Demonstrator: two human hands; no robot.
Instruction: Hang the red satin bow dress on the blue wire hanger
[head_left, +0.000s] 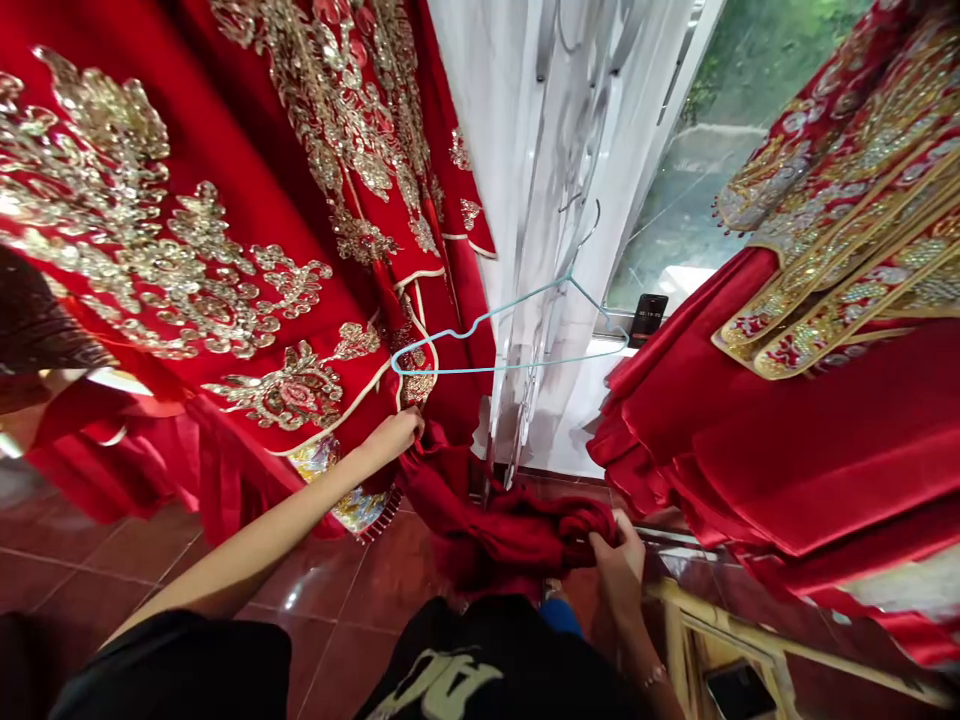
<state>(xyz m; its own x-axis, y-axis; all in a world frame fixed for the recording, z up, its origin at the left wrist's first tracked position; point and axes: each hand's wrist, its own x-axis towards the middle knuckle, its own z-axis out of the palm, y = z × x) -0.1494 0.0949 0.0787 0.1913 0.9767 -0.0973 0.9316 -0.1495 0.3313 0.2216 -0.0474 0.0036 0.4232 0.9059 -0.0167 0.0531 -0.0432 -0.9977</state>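
Black shirt (465, 660), right fingers (611, 530) clenching red satin (510, 530), left fingers (405, 425) pinching embroidered robe (225, 250), blue hanger (510, 364) overhead

At 10 o'clock hangs an embroidered gown (187, 250); at 3 o'clock hangs a second embroidered gown (810, 420). Between them at 12 o'clock, a hanger (510, 345) hangs in front of a curtain (555, 200). Behind and beside that, at 1 o'clock, is a window (720, 150), with a phone (649, 320) at its foot. Bunched cloth (510, 530) runs between the left hand (394, 437) and right hand (616, 550) at 6 o'clock, above a tiled floor (337, 590). A frame (720, 640) stands at 5 o'clock.
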